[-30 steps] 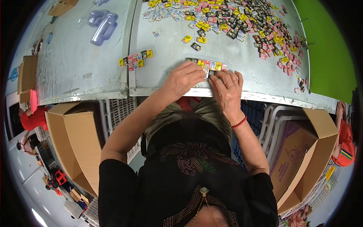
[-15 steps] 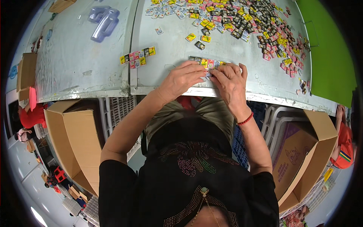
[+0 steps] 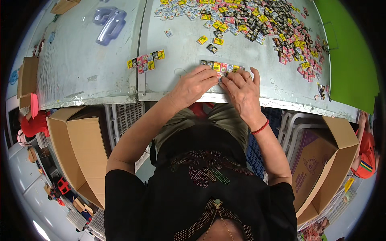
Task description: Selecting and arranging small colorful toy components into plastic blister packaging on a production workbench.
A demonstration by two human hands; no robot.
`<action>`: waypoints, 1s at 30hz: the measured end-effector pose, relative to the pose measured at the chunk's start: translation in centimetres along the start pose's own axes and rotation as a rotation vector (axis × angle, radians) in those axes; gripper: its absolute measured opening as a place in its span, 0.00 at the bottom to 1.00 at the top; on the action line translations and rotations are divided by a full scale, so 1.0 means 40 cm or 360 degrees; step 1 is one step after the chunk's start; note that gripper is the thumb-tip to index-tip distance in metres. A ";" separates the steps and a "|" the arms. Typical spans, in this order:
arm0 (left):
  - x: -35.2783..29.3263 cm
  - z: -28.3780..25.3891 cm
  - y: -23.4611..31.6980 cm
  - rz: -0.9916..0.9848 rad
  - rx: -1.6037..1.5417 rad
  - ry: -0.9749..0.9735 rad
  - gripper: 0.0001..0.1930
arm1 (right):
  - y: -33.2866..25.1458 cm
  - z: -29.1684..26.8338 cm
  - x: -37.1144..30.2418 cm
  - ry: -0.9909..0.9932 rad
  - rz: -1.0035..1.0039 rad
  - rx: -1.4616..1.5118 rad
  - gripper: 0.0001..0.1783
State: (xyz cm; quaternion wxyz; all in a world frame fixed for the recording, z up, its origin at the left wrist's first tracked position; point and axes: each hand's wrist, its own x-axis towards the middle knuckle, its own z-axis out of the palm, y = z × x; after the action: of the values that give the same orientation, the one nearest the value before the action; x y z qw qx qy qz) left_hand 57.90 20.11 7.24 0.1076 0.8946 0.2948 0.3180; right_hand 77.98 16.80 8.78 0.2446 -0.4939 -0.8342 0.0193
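At the table's near edge, my left hand [image 3: 194,85] and my right hand [image 3: 243,91] meet with bent fingers. Between their fingertips is a small wrapped packet [image 3: 220,74], mostly covered. Just beyond it runs a row of small packets in black, yellow, pink and white [image 3: 223,67], seemingly in a clear tray whose edges my fingers partly hide. To the left of my left hand lies a cross-shaped group of similar packets [image 3: 145,61], fitted side by side.
A large pile of loose packets [image 3: 257,24] covers the far right of the table. An empty clear plastic tray [image 3: 109,28] lies far left. Open cardboard boxes [image 3: 82,140] [image 3: 313,168] flank me below the table. A green panel [image 3: 350,56] bounds the right side; other people work at both edges.
My right hand has shifted slightly left and down, its fingers a little lower against the row. My left hand stays almost in place.
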 end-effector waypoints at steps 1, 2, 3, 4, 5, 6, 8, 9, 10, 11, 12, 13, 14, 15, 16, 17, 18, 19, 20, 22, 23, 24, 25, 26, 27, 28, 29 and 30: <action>-0.001 0.000 0.002 0.0003 0.0001 -0.0001 0.10 | 0.000 0.002 -0.001 0.0014 0.0001 0.0016 0.12; -0.004 0.002 0.005 -0.0028 -0.0025 -0.0002 0.10 | 0.003 0.002 -0.001 0.0015 0.0002 0.0016 0.12; -0.005 0.003 0.005 -0.0059 -0.0051 -0.0003 0.09 | 0.008 0.002 0.000 0.0054 0.0049 0.0094 0.13; -0.006 0.005 0.003 -0.0057 -0.0050 -0.0003 0.09 | 0.011 0.002 0.001 0.0093 0.0094 0.0173 0.14; -0.007 0.007 0.000 -0.0032 -0.0039 0.0014 0.09 | 0.009 0.002 0.009 0.0096 0.0092 0.0176 0.14; -0.009 0.008 -0.002 -0.0007 -0.0027 0.0031 0.09 | 0.003 -0.001 0.020 0.0110 0.0141 0.0159 0.15; -0.012 0.009 0.000 -0.0013 -0.0019 0.0036 0.09 | 0.001 0.001 0.029 0.0130 0.0192 0.0136 0.15; -0.011 0.010 0.001 -0.0019 -0.0017 0.0041 0.09 | 0.004 0.007 0.028 0.0129 0.0160 0.0121 0.15; -0.009 0.011 0.000 -0.0011 -0.0018 0.0043 0.09 | 0.007 0.012 0.028 0.0129 0.0128 0.0105 0.14; -0.010 0.011 0.003 -0.0030 -0.0051 0.0048 0.09 | 0.007 0.017 0.027 0.0132 0.0126 0.0105 0.14; -0.010 0.012 0.005 -0.0050 -0.0085 0.0054 0.10 | 0.006 0.020 0.026 0.0167 0.0168 0.0154 0.13; -0.009 0.012 0.004 -0.0049 -0.0082 0.0055 0.10 | 0.006 0.022 0.027 0.0201 0.0210 0.0202 0.12; -0.009 0.014 0.006 -0.0078 -0.0116 0.0077 0.10 | 0.006 0.022 0.030 0.0201 0.0209 0.0202 0.12; -0.009 0.014 0.007 -0.0108 -0.0150 0.0098 0.09 | 0.007 0.021 0.036 0.0167 0.0245 0.0183 0.10; -0.012 0.013 0.008 -0.0108 -0.0150 0.0100 0.09 | 0.007 0.020 0.039 0.0132 0.0279 0.0164 0.09; -0.010 0.012 0.008 -0.0121 -0.0164 0.0107 0.09 | 0.007 0.021 0.042 0.0135 0.0277 0.0161 0.09; -0.009 0.011 0.007 -0.0135 -0.0177 0.0115 0.09 | 0.008 0.024 0.044 0.0119 0.0282 0.0120 0.08; -0.008 0.011 0.008 -0.0132 -0.0176 0.0119 0.09 | 0.009 0.025 0.046 0.0104 0.0286 0.0080 0.08; -0.005 0.008 0.012 -0.0137 -0.0193 0.0122 0.09 | 0.010 0.023 0.046 0.0106 0.0280 0.0079 0.08; 0.001 0.004 0.016 -0.0142 -0.0207 0.0129 0.09 | 0.015 0.016 0.042 0.0099 0.0339 0.0163 0.07; 0.004 0.002 0.018 -0.0174 -0.0219 0.0158 0.09 | 0.014 0.009 0.041 0.0101 0.0338 0.0162 0.07; 0.006 0.001 0.020 -0.0205 -0.0232 0.0186 0.08 | 0.013 -0.002 0.044 0.0096 0.0355 0.0258 0.07; 0.005 -0.002 0.025 -0.0203 -0.0232 0.0186 0.08 | 0.012 -0.013 0.046 0.0092 0.0372 0.0355 0.07; 0.006 -0.005 0.029 -0.0321 -0.0307 0.0223 0.10 | 0.015 -0.024 0.048 0.0096 0.0371 0.0350 0.07; 0.009 -0.007 0.030 -0.0440 -0.0383 0.0259 0.12 | 0.018 -0.034 0.049 0.0079 0.0435 0.0492 0.06; 0.014 -0.009 0.030 -0.0435 -0.0384 0.0261 0.12 | 0.022 -0.043 0.050 0.0062 0.0499 0.0634 0.06; 0.018 -0.010 0.032 -0.0415 -0.0313 0.0275 0.14 | 0.025 -0.051 0.050 0.0064 0.0500 0.0633 0.06; 0.023 -0.012 0.034 -0.0395 -0.0242 0.0289 0.16 | 0.029 -0.059 0.050 0.0105 0.0513 0.0594 0.06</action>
State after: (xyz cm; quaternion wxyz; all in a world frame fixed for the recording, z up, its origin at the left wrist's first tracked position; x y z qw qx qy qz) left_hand 58.78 19.56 8.60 0.1863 0.8082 0.3867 0.4032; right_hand 79.15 18.56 11.31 0.3524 -0.5671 -0.7183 0.1957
